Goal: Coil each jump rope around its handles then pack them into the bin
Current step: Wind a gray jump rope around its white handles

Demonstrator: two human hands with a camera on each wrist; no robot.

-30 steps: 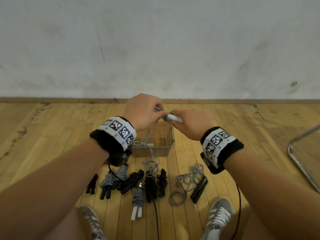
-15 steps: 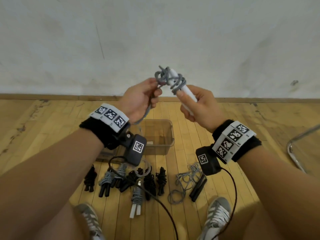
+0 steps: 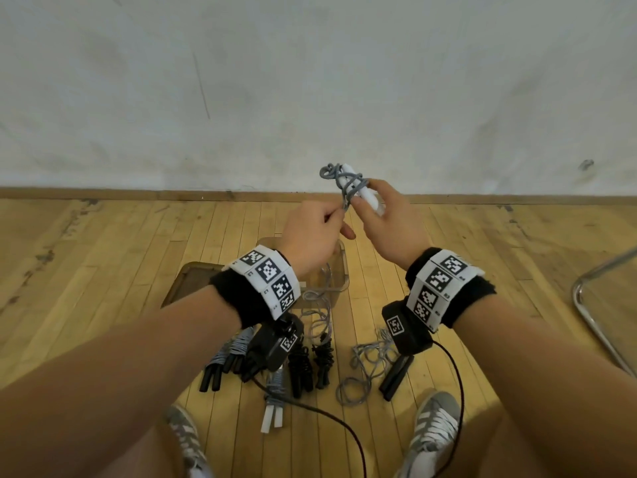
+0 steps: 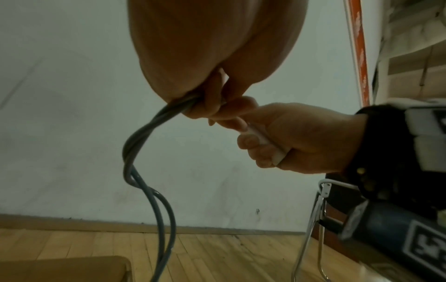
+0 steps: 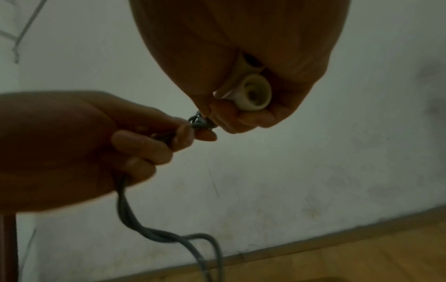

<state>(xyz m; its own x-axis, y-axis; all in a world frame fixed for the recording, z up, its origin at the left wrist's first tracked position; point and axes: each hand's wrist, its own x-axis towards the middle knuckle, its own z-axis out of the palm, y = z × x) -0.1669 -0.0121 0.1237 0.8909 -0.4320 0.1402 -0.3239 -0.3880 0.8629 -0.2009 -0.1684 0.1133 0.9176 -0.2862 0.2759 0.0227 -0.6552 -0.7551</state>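
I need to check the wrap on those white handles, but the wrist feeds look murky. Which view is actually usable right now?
Head view: evenly lit and sharp, with wide-angle bending at the edges; the grey rope wrapped on the white handles reads clearly. Left wrist view: backlit by the pale wall, left hand in dark shadow, soft. Right wrist view: dimmest and noisy; only the handle ends show beside the right hand.

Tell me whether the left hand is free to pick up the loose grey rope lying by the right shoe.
Probably not yet: the left hand grips the grey rope being wound on the white handles. The loose rope lies uncovered below.
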